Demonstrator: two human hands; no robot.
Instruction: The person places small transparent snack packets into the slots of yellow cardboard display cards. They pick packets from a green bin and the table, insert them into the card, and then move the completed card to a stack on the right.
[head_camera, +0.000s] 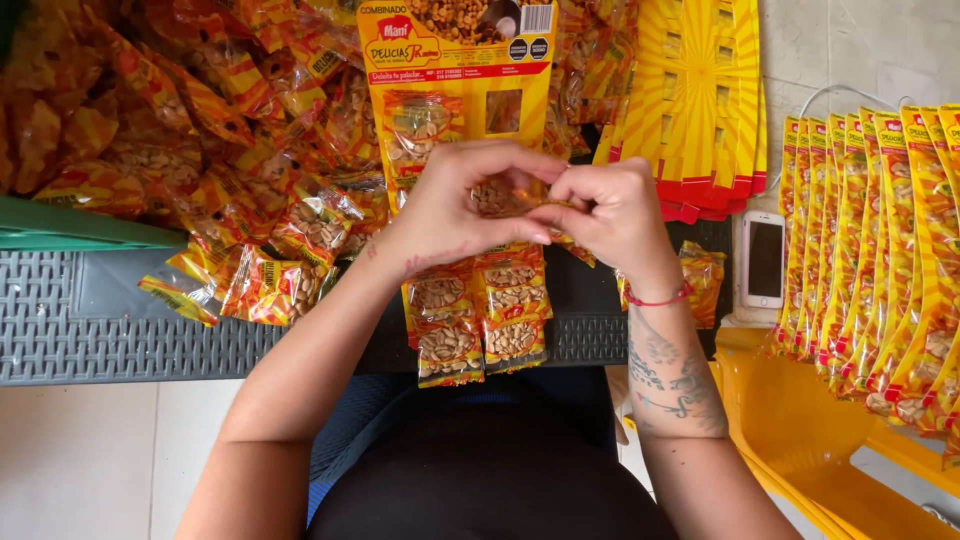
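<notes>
My left hand (455, 205) and my right hand (612, 212) meet over a yellow display card (455, 70) lying on a grey ribbed surface (90, 320). Together they pinch a small clear packet of peanuts (497, 196) against the card's middle. One packet (420, 125) is fixed higher on the card, and several more packets (478, 315) hang in two columns below my hands. My right wrist wears a red string bracelet.
A big heap of loose snack packets (200, 130) fills the upper left. A stack of blank yellow cards (700, 100) lies at upper right, a white phone (764, 258) beside it. Finished filled cards (880, 250) overlap on a yellow crate (800, 430). A green edge (60, 228) sits left.
</notes>
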